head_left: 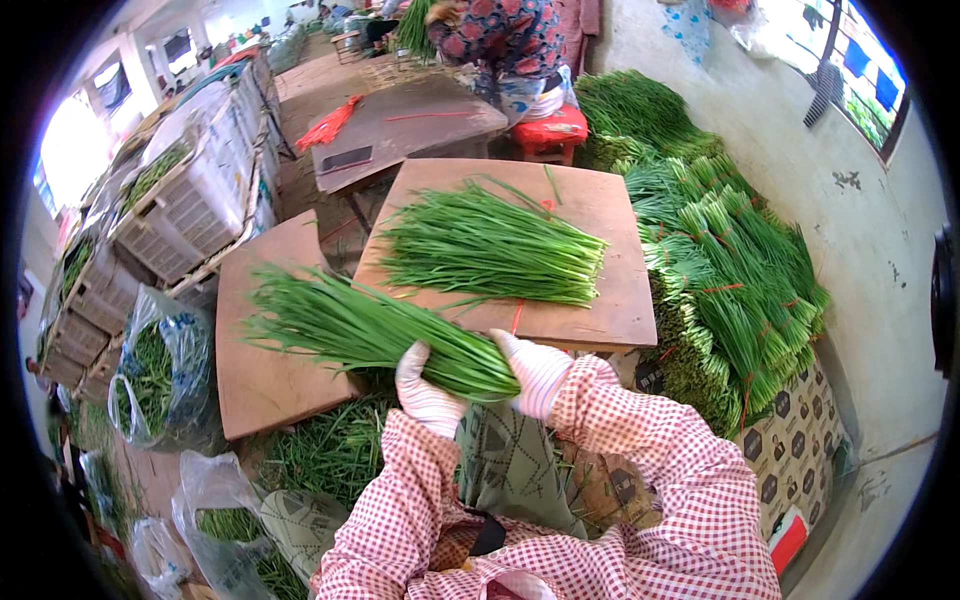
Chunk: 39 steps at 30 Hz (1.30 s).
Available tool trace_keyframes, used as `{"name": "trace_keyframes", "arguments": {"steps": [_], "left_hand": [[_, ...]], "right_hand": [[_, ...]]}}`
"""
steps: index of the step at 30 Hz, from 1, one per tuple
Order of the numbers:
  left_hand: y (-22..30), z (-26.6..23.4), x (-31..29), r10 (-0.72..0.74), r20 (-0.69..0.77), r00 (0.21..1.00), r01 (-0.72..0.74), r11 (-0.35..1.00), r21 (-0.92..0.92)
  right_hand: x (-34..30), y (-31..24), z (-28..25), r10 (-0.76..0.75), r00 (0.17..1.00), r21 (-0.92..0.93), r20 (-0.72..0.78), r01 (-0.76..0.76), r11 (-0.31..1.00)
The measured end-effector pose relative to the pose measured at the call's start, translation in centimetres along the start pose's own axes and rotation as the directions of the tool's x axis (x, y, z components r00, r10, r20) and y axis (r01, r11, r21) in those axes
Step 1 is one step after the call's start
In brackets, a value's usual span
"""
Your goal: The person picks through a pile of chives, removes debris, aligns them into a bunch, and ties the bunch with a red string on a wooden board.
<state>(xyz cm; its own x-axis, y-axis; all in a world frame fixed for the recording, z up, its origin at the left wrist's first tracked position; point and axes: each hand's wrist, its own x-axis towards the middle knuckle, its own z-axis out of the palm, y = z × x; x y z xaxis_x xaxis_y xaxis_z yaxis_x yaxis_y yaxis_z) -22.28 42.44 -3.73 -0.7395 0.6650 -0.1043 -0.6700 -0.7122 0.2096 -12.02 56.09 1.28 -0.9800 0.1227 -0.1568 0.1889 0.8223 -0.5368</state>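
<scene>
I hold a loose bunch of green garlic chives (360, 330) in front of me, over the near edges of the wooden boards. My left hand (428, 392), in a pale glove, is wrapped round the bunch near its stem end. At the stem ends my right hand (537, 376), gloved in striped white, presses against the bunch with bent fingers; part of its grip is hidden. Beyond my hands a second, larger pile of chives (490, 245) lies on the tabletop (620, 318). A red tie (517, 318) pokes out from under that pile.
Stacked tied chive bundles (730, 260) line the wall at right. A lower board (265, 350) adjoins at left, near plastic bags of greens (150, 375) and white crates (190, 215). Ahead, a table (430, 125) carries a phone (347, 159) and red ties (330, 123); a person works behind it.
</scene>
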Motion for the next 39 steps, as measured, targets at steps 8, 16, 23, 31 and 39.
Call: {"name": "trace_keyframes", "arguments": {"steps": [8,16,23,31,39], "left_hand": [[-3.3,0.0,10.5,-0.095,-0.111,0.989,0.101,0.993,0.052],[4.4,7.4,16.7,0.127,-0.487,0.864,0.09,0.913,0.398],[5.9,7.0,17.6,0.361,0.506,0.784,-0.44,-0.252,0.862],[-9.3,8.3,17.1,-0.608,0.37,0.703,-0.69,-0.708,0.148],[-9.7,6.7,20.3,-0.638,0.232,0.735,-0.678,-0.696,0.235]], "right_hand": [[1.8,6.9,-6.9,0.196,0.98,-0.396,0.021,-0.172,0.902],[6.1,13.8,-10.3,0.3,0.953,-0.325,-0.044,-0.297,0.898],[11.9,17.9,-10.2,0.622,0.778,0.215,0.085,-0.624,0.751],[9.7,15.5,-9.3,0.423,0.906,-0.286,0.001,-0.405,0.868],[6.4,14.7,-7.7,0.274,0.958,-0.425,-0.078,-0.281,0.861]]}}
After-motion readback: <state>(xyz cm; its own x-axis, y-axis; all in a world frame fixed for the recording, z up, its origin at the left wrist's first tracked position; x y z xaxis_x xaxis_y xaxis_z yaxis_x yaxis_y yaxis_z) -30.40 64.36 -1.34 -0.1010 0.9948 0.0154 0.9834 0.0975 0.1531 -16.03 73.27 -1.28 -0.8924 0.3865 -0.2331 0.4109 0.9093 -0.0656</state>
